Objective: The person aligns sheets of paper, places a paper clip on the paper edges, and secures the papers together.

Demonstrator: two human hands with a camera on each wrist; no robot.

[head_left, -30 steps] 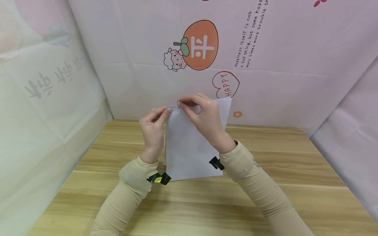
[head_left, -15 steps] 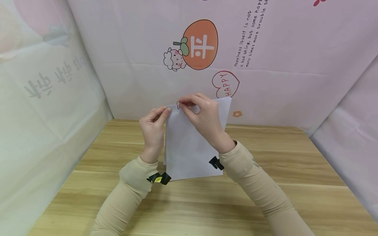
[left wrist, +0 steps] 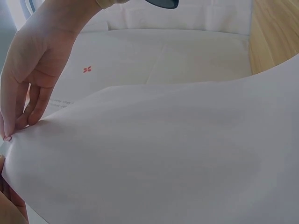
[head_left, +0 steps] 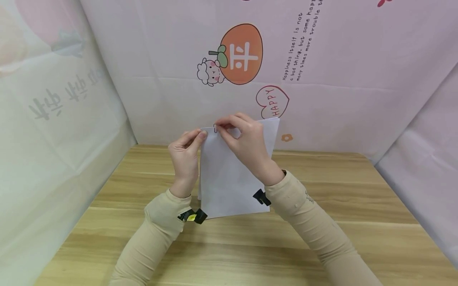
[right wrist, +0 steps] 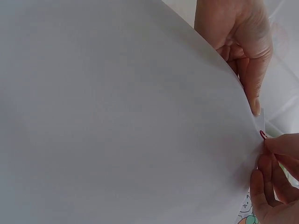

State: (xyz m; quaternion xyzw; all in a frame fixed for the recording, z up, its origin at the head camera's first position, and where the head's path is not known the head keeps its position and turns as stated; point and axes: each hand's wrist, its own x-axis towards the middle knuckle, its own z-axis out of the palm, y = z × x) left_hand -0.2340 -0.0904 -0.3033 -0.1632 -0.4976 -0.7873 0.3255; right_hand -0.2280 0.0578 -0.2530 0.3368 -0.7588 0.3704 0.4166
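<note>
Several white paper sheets [head_left: 232,178] stand upright in the head view, their lower edge near the tabletop. At the upper left corner my left hand [head_left: 184,161] pinches them between thumb and fingers. My right hand [head_left: 248,145] pinches a small reddish paper clip [right wrist: 262,135] just to the right of that corner. The paper clip [head_left: 215,129] straddles the top edge, part of its loop lying over the front sheet; my fingertips hide the rest. In the left wrist view, the right hand [left wrist: 39,70] holds the clip beside the bowed paper [left wrist: 149,154].
A wood-grain table [head_left: 229,250] lies below the paper. Behind it hangs a pale printed cloth [head_left: 171,99], with more cloth on the left and right sides. A black wrist camera [head_left: 262,197] sits in front of the sheets by the right sleeve.
The paper clip has slid slightly down over the sheets' top edge, with my right fingers still pinching it. My left hand keeps its hold on the corner. The head view has shifted very slightly.
</note>
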